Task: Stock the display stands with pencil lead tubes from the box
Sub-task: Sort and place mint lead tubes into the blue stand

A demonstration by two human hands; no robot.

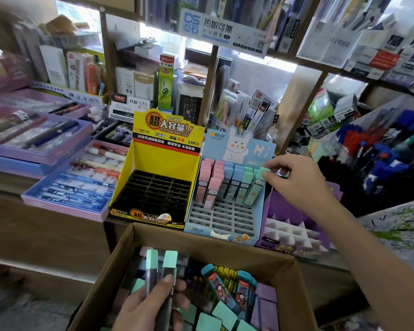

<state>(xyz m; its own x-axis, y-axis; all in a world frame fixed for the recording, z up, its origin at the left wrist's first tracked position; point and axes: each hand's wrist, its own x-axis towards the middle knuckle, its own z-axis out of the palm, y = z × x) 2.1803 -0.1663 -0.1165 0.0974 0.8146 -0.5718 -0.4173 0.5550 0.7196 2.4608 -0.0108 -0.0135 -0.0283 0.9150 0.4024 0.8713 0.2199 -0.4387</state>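
A cardboard box (225,237) at the bottom holds several pencil lead tubes with green, pink and purple caps. Over the box, my left hand (151,304) grips two green-capped tubes (161,263) upright. Behind the box stand a yellow display stand (163,158) with empty black slots and a light blue rabbit display stand (227,218). The blue stand's back rows carry pink, blue and green tubes, and its front slots are empty. My right hand (294,180) pinches the cap of a green tube (261,177) at the right end of the stand's back row.
A purple display (296,225) with white dividers stands right of the blue stand. Purple trays of pens (77,177) lie to the left. Shelves packed with stationery rise behind, and a bin of blue and red pens (380,149) sits at the right.
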